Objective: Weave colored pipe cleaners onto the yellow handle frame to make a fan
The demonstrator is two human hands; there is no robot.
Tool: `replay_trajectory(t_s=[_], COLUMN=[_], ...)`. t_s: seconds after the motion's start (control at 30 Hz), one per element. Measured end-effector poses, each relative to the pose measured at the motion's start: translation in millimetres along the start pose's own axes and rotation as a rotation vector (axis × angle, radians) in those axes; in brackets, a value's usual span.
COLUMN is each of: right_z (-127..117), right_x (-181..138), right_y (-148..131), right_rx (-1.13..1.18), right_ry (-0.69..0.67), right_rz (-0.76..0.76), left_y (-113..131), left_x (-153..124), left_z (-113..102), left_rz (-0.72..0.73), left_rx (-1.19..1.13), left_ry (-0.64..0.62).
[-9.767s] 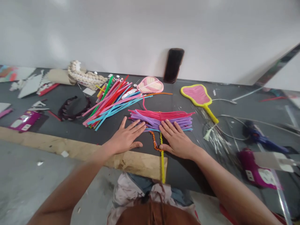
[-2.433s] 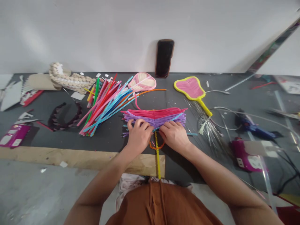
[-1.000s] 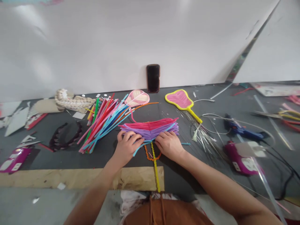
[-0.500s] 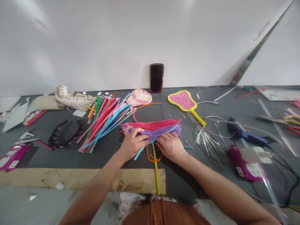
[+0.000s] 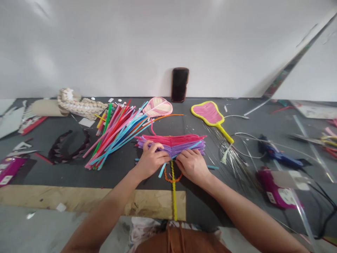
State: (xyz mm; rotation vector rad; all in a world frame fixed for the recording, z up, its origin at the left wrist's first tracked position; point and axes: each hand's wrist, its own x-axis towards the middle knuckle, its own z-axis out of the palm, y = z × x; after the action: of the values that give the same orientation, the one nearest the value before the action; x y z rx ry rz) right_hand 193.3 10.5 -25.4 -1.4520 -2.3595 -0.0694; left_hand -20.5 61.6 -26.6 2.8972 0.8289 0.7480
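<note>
A flat fan of pink, purple and blue pipe cleaners [image 5: 172, 143] lies in the middle of the dark mat. A yellow pipe cleaner stem [image 5: 173, 191] runs from it toward me, with an orange loop [image 5: 168, 176] at its base. My left hand [image 5: 150, 161] rests on the fan's left near edge, fingers curled and pinching a light blue pipe cleaner [image 5: 162, 169]. On the fan's right near edge sits my right hand [image 5: 192, 165], fingers bent and pressed onto the purple strands.
A loose pile of coloured pipe cleaners [image 5: 117, 130] lies left of the fan. Two finished leaf shapes [image 5: 209, 114] and a phone [image 5: 179, 84] stand behind. A blue glue gun [image 5: 276, 153], a purple packet [image 5: 275, 191] and wires sit right. A dark headband [image 5: 67, 149] is at left.
Both hands have gone from lying flat on the fan to curling at its near edge. The left hand has drawn a light blue pipe cleaner out toward me.
</note>
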Motion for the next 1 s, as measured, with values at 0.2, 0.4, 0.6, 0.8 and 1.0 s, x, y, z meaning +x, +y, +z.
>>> replay_trajectory(t_s=[0.2, 0.4, 0.6, 0.8, 1.0], right_z=[0.5, -0.3, -2.8, 2.5, -37.6], right_x=[1.0, 1.1, 1.4, 2.4, -0.9], right_y=[-1.5, -1.7, -1.2, -4.2, 18.4], right_rx=[-0.003, 0.004, 0.004, 0.003, 0.154], right_ry=[0.005, -0.011, -0.069, -0.062, 0.008], right_rz=[0.001, 0.001, 0.013, 0.014, 0.081], left_y=[2.7, 0.5, 3.7, 6.0, 3.4], left_x=[2.4, 0.9, 2.7, 3.1, 1.6], left_z=[0.5, -0.4, -1.2, 1.5, 6.6], left_rz=[-0.006, -0.014, -0.027, -0.047, -0.029], left_rx=[-0.020, -0.057, -0.038, 0.000, -0.016], left_ry=[-0.033, -0.029, -0.036, -0.042, 0.034])
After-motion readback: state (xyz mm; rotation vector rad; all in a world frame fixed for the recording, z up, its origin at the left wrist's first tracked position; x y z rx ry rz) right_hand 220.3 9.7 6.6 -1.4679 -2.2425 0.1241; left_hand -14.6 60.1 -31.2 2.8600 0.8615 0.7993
